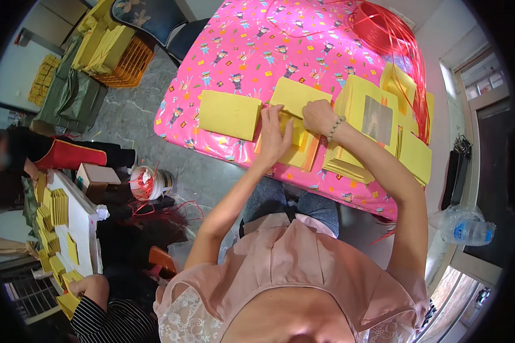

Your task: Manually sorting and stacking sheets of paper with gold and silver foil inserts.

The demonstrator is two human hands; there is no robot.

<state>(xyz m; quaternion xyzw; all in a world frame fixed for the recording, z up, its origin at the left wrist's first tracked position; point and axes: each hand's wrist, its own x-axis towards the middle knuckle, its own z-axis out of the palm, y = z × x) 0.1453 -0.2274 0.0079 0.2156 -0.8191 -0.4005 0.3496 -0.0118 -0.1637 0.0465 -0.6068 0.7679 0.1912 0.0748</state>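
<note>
A folded-back yellow paper sheet [301, 95] stands up from a small yellow paper stack with orange edges [306, 160] on the pink table. My left hand [276, 136] rests along the stack's left side, fingers stretched out and thumb apart. My right hand [319, 118], wearing a bead bracelet, has its fingers curled closed at the sheet's lower right edge; the fingertips are hidden. Left of my hands lies a flat yellow paper pack [229, 114]. To the right is a taller yellow paper stack [355, 91] with a grey rectangle [377, 121] on top.
More yellow packs [415, 157] lie at the table's right edge, below a bundle of red plastic strips [383, 28]. A plastic bottle [469, 231] hangs at right. At left, people sit by a white table [86, 228] with yellow stacks; a bucket [154, 183] stands between.
</note>
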